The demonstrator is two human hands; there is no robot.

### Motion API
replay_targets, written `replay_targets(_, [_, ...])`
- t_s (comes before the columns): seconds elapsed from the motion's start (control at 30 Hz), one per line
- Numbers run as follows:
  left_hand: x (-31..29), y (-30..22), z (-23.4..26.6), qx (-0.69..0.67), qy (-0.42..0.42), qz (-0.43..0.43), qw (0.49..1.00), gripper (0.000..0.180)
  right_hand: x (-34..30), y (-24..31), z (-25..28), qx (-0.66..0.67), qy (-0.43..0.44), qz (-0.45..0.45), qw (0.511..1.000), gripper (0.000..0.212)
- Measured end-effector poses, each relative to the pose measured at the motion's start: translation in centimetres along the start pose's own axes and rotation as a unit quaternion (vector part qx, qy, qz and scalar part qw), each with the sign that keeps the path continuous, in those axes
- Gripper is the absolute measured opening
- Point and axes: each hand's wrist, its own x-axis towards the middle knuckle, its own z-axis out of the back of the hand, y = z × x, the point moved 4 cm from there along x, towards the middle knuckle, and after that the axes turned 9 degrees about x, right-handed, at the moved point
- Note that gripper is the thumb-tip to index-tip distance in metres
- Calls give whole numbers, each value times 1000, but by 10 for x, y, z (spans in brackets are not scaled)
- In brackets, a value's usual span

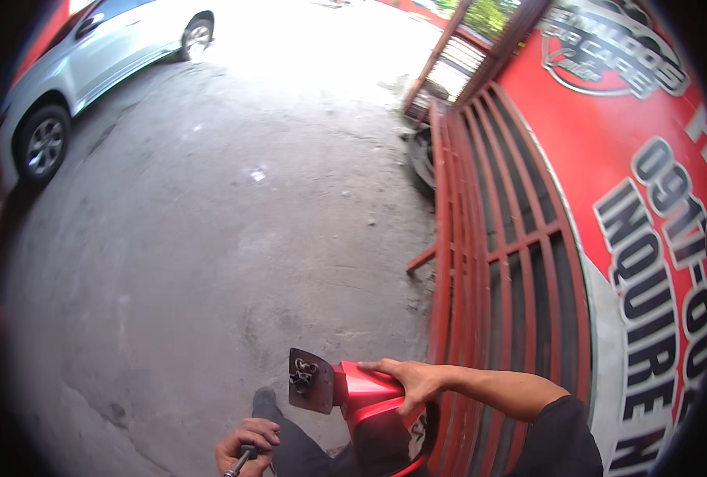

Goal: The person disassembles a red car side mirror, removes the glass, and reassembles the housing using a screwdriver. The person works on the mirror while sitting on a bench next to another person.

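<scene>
A glossy red moulded part (369,385), which looks like a vehicle body panel, sits low in the view against my lap. My right hand (414,383) grips its top, with the fingers over one edge and the thumb on the near side. On the part's left end is a dark flat plate (312,383) with small metal pieces on its face. Left of it, my left hand (246,447) is closed around a tool with a black end and a metal shaft (233,471), like a screwdriver. The tool's far end runs out of view at the bottom.
A red slatted metal bench (457,286) runs along the right, beside a red and white lettered wall (608,175). Behind its far end lies a dark tyre (422,161). A silver car (107,60) stands at the far left on the rough concrete floor (210,238).
</scene>
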Motion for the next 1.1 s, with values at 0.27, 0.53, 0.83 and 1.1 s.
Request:
replay_targets(0.27, [-100, 211, -53, -37, -265, 16, 963, 16, 150, -170, -47, -109, 400, -6, 910, 123])
replay_targets(0.53, [-267, 338, -88, 12, -584, -100, 805, 21, 199, -260, -179, -269, 602, 41, 750, 124])
replay_targets(0.83, [-374, 349, -260, 23, -716, -79, 693, 16, 104, -276, -219, -350, 660, 98, 658, 125])
replay_targets(1.1, [-432, 388, -393, 79, -728, 27, 681, 17, 31, -326, -229, -446, 671, 186, 562, 119])
